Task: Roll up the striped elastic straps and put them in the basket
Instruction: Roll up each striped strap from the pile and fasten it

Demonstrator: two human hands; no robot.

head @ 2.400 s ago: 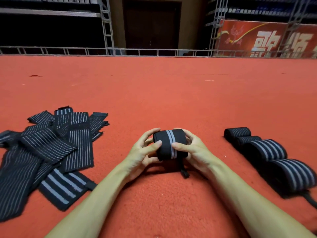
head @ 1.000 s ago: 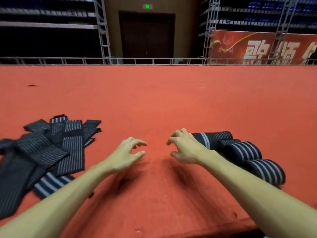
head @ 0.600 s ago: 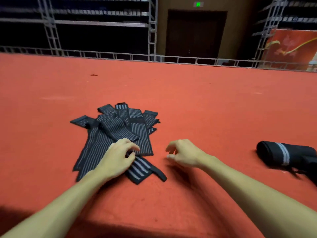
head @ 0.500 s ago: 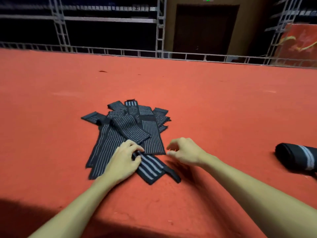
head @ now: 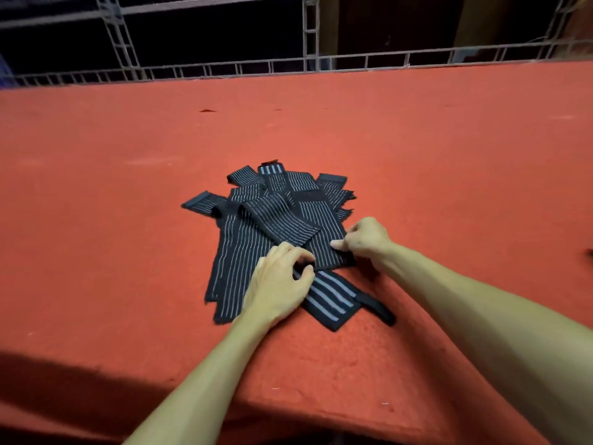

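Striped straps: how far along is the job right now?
Done: nothing finished shows; no rolled strap or basket is in view. In hand: the left hand pinches the wide-striped strap, the right hand pinches a thin-striped strap at its edge. Left: the pile of flat straps on the red carpet, all unrolled.

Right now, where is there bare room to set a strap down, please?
Bare carpet lies left of the strap pile, between it and the railing, and right of the right hand. Crowded: the pile's near edge, where it and the left hand grip straps.
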